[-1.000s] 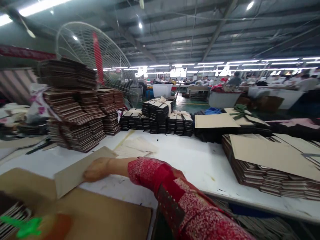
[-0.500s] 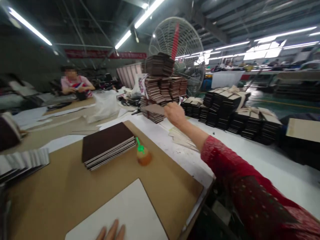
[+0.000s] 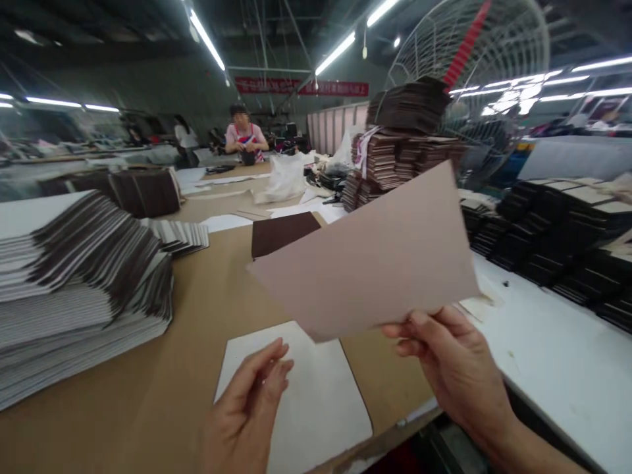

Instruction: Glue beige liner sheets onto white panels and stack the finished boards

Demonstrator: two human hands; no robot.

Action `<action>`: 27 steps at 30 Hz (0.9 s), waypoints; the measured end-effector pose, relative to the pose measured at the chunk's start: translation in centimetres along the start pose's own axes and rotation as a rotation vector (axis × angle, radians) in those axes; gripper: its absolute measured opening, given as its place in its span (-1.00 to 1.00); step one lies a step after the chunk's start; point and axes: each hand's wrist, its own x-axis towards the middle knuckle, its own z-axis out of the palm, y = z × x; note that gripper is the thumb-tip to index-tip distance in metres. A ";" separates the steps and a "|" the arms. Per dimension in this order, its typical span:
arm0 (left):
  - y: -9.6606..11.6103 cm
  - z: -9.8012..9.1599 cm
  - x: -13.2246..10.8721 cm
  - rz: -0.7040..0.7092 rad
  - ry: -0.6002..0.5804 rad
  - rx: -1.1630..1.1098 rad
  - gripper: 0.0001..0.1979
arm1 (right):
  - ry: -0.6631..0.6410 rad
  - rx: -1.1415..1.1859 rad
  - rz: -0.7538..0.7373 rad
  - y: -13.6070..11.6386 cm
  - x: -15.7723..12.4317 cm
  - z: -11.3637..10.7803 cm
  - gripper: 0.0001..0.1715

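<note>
Pinching a pinkish-grey card sheet (image 3: 375, 253) by its lower edge, right hand (image 3: 457, 368) has fingers clamped on it, sheet raised above the brown work board (image 3: 197, 309). Left hand (image 3: 247, 411) hovers with fingers loosely apart, just below the sheet's near corner, over a white sheet (image 3: 316, 401) lying flat on the board.

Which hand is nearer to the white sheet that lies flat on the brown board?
Left. The left hand is at the near-left corner of the white sheet, open. The right hand is off to its right, pinching a beige card raised above it.
</note>
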 end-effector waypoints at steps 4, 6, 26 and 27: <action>0.1 -0.3 0.2 -0.035 0.105 -0.090 -0.50 | -0.096 0.041 0.212 3.2 -1.9 1.4 -0.67; -0.3 -0.8 0.2 -0.025 0.141 -0.086 -0.54 | -0.123 0.048 0.249 4.0 -2.3 1.8 -0.66; -2.9 -7.2 1.9 -0.147 0.166 -0.568 -0.69 | -0.220 0.077 0.060 3.9 -0.5 0.9 -0.58; -3.2 -7.5 1.9 -0.148 0.163 -0.551 -0.70 | -0.202 0.056 0.047 3.9 -0.1 0.9 -0.58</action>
